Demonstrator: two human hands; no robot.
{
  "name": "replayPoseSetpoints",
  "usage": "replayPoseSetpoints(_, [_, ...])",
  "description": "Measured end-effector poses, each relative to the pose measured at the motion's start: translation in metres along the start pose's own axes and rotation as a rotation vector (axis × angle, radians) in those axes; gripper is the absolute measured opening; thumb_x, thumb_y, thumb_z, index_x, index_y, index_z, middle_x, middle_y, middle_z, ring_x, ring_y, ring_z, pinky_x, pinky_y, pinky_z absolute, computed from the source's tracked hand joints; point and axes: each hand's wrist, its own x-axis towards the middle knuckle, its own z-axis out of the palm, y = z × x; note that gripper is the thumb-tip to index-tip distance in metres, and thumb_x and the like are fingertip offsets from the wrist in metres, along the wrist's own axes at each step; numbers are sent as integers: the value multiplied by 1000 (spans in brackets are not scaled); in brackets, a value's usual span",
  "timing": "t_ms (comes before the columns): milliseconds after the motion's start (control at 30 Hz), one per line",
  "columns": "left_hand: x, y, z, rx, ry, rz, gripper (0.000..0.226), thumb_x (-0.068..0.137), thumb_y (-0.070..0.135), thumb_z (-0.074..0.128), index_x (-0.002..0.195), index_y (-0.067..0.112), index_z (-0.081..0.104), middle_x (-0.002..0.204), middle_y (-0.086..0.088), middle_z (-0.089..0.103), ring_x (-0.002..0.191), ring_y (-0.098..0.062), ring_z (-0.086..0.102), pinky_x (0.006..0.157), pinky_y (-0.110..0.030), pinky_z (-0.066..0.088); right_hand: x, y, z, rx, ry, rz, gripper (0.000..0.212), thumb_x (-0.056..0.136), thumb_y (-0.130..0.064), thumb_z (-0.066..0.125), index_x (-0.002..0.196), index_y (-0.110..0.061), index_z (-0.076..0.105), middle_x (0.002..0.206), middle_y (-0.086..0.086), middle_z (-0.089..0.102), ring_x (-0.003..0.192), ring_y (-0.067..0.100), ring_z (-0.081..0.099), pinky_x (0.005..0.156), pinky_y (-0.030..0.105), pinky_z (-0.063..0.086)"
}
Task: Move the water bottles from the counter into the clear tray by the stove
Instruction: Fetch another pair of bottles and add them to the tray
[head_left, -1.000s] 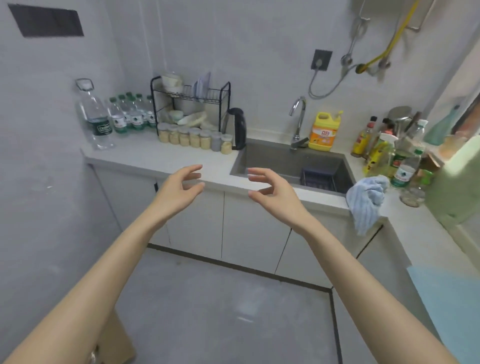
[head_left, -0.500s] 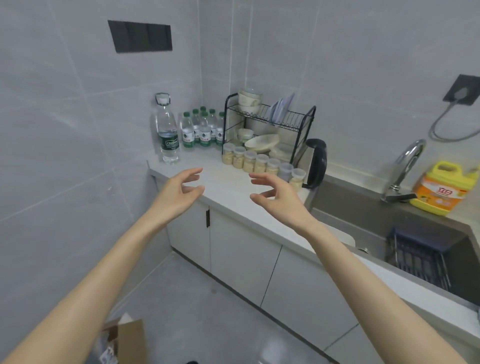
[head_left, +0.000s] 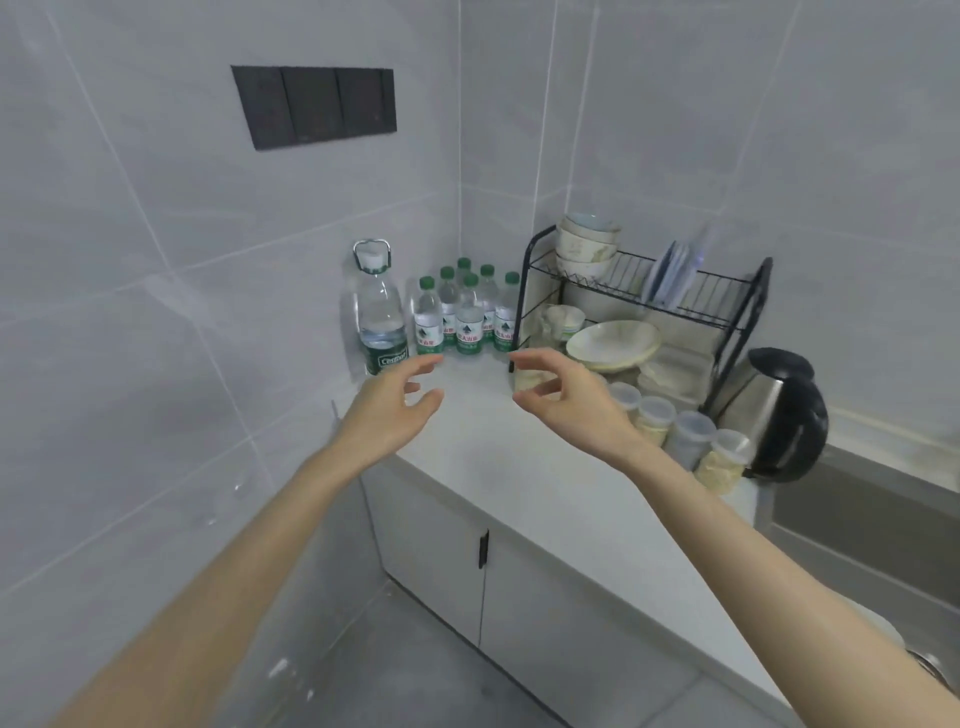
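Note:
Several small water bottles (head_left: 469, 317) with green caps stand clustered in the back corner of the white counter (head_left: 498, 447). A large clear bottle (head_left: 381, 312) with a white cap and carry handle stands left of them against the wall. My left hand (head_left: 395, 405) hovers just in front of the large bottle, fingers loosely spread, holding nothing. My right hand (head_left: 561, 395) hovers in front of the small bottles and the rack's left leg, fingers relaxed and empty. The clear tray and the stove are out of view.
A black two-tier dish rack (head_left: 649, 306) with bowls and plates stands right of the bottles. A row of lidded jars (head_left: 685, 436) lines its front. A black and steel kettle (head_left: 779, 415) sits beside the sink (head_left: 872, 525). Tiled walls close the corner.
The view has swung left and closer to the counter corner. Both hands have reached nearer to the bottles, staying empty.

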Motion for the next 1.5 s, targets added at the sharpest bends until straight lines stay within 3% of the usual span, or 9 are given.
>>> replayPoseSetpoints(133, [59,-22,-6,112,-5,86,43,93,21,56,136,24,50,135,3,55,120,-15,53,97,-26,41,66,13,18,21,16,10,39,88,-19,63,124,-30,56,127,-8,57,92,13,63,84,31,52])
replayPoseSetpoints(333, [134,-48,-13,361,90,215,42,95,22,52,137,27,48,137,10,50,123,-11,47,86,-21,36,151,37,38,-57,54,29,40,87,-16,63,126,-25,56,129,-8,57,97,15,58,82,21,40])
replayPoseSetpoints(467, [189,-63,-16,455,94,274,42,95,19,52,137,23,48,139,7,49,127,-15,45,96,-28,40,207,54,57,-79,58,32,41,89,-14,62,129,-18,55,129,-4,58,102,13,54,84,18,37])
replayPoseSetpoints(600, [253,-78,-23,635,191,398,41,90,11,59,131,11,56,135,-8,54,134,-29,42,111,-39,29,273,71,77,-103,36,20,41,89,-13,61,130,-17,55,133,-3,57,119,16,53,97,22,38])
replayPoseSetpoints(767, [324,-100,-34,837,187,452,44,88,15,62,132,9,55,142,-14,48,138,-35,35,114,-54,22,352,92,97,-172,-3,-19,41,89,-12,59,131,-14,55,135,3,56,127,20,48,100,22,33])
replayPoseSetpoints(1033, [370,-142,-30,892,242,444,36,82,16,65,118,9,64,124,-12,63,125,-31,53,110,-43,30,436,108,136,-234,-102,-59,47,90,-11,59,135,-10,49,137,8,53,131,24,44,106,26,31])
replayPoseSetpoints(1200, [371,-148,-25,840,280,462,41,89,23,41,120,12,64,119,-6,66,120,-30,56,106,-45,38,454,116,157,-271,-162,-17,48,90,-16,61,135,-12,47,127,10,60,117,27,55,96,33,44])
replayPoseSetpoints(1300, [370,-152,-25,814,297,464,33,84,17,60,116,12,66,112,-5,68,117,-31,57,102,-45,43,451,120,165,-268,-105,-5,39,90,-17,59,129,-15,50,114,9,64,102,29,60,85,42,49])
replayPoseSetpoints(1500, [369,-152,-26,826,328,457,35,74,16,73,109,11,70,100,-5,72,107,-33,62,98,-45,46,428,120,161,-227,-7,-32,35,89,-15,63,123,-13,56,109,9,66,94,28,60,79,31,44])
